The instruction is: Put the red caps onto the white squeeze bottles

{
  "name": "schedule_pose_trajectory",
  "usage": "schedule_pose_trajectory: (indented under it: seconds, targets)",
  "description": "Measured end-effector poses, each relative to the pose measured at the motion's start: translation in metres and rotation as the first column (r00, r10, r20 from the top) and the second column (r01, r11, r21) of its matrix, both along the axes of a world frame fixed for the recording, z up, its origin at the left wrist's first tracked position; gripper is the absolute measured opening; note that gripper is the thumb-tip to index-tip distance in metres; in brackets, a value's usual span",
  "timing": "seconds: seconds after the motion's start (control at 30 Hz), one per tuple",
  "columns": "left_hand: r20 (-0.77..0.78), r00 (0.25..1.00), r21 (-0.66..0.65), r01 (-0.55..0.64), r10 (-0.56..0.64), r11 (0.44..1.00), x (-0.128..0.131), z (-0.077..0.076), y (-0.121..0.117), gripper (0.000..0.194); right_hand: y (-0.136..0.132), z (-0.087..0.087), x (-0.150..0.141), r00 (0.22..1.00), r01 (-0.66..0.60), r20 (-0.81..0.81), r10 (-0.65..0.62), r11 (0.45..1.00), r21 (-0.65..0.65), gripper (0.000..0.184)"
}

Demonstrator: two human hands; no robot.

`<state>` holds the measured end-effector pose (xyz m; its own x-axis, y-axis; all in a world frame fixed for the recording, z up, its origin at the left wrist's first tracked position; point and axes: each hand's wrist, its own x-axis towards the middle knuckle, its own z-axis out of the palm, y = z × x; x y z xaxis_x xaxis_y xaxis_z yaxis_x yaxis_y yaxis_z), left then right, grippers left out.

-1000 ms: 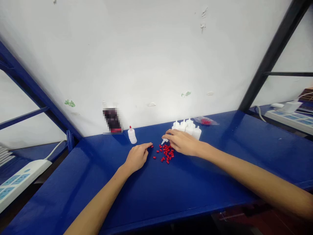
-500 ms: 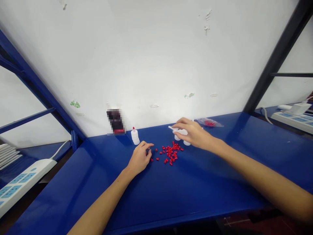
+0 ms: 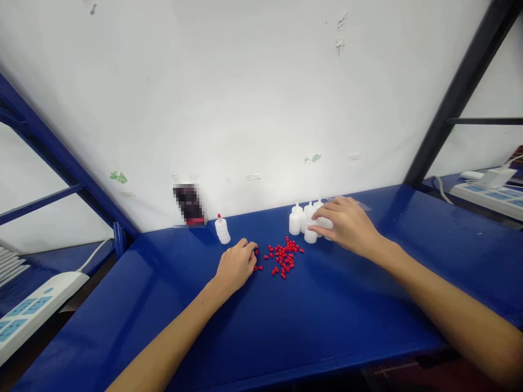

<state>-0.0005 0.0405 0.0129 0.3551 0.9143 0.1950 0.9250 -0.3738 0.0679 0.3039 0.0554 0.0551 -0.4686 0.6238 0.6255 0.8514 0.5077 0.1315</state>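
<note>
My left hand [image 3: 237,265] rests on the blue table with its fingers curled and fingertips together at the left edge of a scattered pile of small red caps [image 3: 285,256]. A red cap [image 3: 256,252] shows at those fingertips. My right hand [image 3: 347,224] has its thumb and fingers closed around a white squeeze bottle [image 3: 324,222], mostly hidden by the hand. It is among several upright white nozzle bottles [image 3: 295,223] without caps. To the left stands a white bottle with a red cap on its tip [image 3: 223,231]; others seem lined up behind it.
A plain white wall [image 3: 261,109] rises behind the blue table [image 3: 286,332]. A pixelated dark object [image 3: 190,204] leans there. A power strip [image 3: 38,305] lies at the left, another [image 3: 486,190] at the far right. A clear plastic bag [image 3: 363,206] is partly behind my right hand.
My right hand has moved right, from holding a white piece above the bottles to the bottle group, uncovering several bottles. My left fingers have curled in from an outstretched pose.
</note>
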Motion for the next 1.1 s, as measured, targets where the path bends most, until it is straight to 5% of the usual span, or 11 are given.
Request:
schedule_pose_trajectory:
  seconds: [0.3,0.47,0.57,0.9,1.1]
  targets:
    - [0.081,0.994,-0.026,0.070,-0.068,0.997,0.011,0.002,0.004,0.031,0.000,-0.006,-0.006,0.990,0.057,0.129,-0.059,0.998,0.025,0.025]
    - [0.489,0.870,-0.088,0.123,-0.064,0.989,-0.008,-0.001,0.007,0.024,0.001,-0.011,-0.010,0.983,0.082,0.162,-0.084,0.996,0.022,0.025]
    - [0.609,0.793,-0.160,0.113,0.008,0.981,-0.017,-0.002,0.011,0.024,0.000,-0.010,-0.009,0.982,0.108,0.152,-0.108,0.994,0.005,0.024]
    - [0.755,0.651,-0.125,0.025,0.078,0.992,-0.024,-0.005,0.003,0.035,-0.005,-0.006,-0.008,0.979,0.139,0.159,-0.130,0.989,-0.045,0.021]
    - [0.737,0.675,-0.151,0.173,-0.006,0.973,-0.030,-0.003,0.003,0.017,-0.007,-0.009,-0.013,0.975,0.166,0.170,-0.144,0.979,-0.122,0.021]
